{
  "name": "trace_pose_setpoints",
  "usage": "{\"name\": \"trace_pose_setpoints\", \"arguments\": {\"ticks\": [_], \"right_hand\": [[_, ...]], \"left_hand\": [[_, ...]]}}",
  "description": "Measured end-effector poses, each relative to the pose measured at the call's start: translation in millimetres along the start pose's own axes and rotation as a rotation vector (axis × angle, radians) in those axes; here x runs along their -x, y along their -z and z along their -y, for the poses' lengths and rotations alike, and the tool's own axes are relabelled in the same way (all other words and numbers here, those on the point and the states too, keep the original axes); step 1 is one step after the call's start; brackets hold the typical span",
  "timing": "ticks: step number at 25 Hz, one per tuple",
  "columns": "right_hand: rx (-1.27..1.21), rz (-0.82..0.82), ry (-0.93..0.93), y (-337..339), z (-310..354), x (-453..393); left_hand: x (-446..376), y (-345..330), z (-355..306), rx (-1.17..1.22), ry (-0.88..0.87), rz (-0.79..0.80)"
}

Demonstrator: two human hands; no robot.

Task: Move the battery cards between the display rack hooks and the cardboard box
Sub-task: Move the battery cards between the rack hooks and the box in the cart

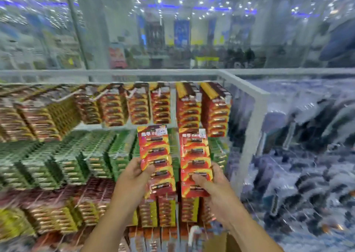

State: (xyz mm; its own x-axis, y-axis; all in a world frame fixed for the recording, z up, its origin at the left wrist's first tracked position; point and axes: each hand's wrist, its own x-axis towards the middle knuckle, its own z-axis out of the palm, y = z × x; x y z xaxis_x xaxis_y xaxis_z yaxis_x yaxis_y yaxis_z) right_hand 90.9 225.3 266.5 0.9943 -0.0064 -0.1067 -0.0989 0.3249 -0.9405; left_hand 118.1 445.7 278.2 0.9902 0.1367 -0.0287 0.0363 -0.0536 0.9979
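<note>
I hold two red-and-yellow battery cards upright in front of the display rack (244, 90). My left hand (132, 177) grips the left battery card (156, 155) at its lower left edge, thumb on the front. My right hand (213, 184) grips the right battery card (195, 155) at its lower right, thumb across the front. The two cards stand side by side, almost touching. Behind them hang rows of red cards (190, 105) on the top hooks. A brown corner of the cardboard box (219, 242) shows at the bottom between my forearms.
Green battery cards (92, 155) fill the middle row at left, and red and yellow ones (57, 217) the lower rows. The rack's white frame bounds the cards at right. Blurred dark goods (307, 155) lie beyond it. The whole picture is motion-blurred.
</note>
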Motion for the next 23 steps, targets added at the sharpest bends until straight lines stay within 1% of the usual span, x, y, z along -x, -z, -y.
{"name": "trace_pose_setpoints", "arguments": {"ticks": [5, 9, 12, 14, 18, 20, 23], "right_hand": [[0.111, 0.074, 0.103, -73.5, 28.1, -38.3], [0.125, 0.037, 0.143, -105.0, 32.8, -71.1], [0.104, -0.009, 0.152, -113.3, 31.8, -86.9], [0.105, -0.02, 0.149, -115.6, 32.1, -93.7], [0.136, -0.047, 0.142, -119.1, 31.0, -106.8], [0.144, -0.062, 0.132, -121.9, 30.4, -112.9], [0.157, -0.107, 0.118, -126.8, 30.5, -125.1]], "left_hand": [[-42.4, 58.5, -36.5, 0.031, -0.091, -0.027], [-78.2, 77.0, -43.1, 0.018, -0.112, 0.005], [-96.7, 78.5, -46.2, 0.011, -0.122, 0.041], [-104.2, 78.6, -48.8, 0.047, -0.129, 0.068], [-120.6, 79.9, -48.1, 0.077, -0.124, 0.076], [-122.6, 77.8, -53.2, 0.074, -0.091, 0.074], [-142.3, 78.2, -45.8, 0.071, -0.115, 0.092]]}}
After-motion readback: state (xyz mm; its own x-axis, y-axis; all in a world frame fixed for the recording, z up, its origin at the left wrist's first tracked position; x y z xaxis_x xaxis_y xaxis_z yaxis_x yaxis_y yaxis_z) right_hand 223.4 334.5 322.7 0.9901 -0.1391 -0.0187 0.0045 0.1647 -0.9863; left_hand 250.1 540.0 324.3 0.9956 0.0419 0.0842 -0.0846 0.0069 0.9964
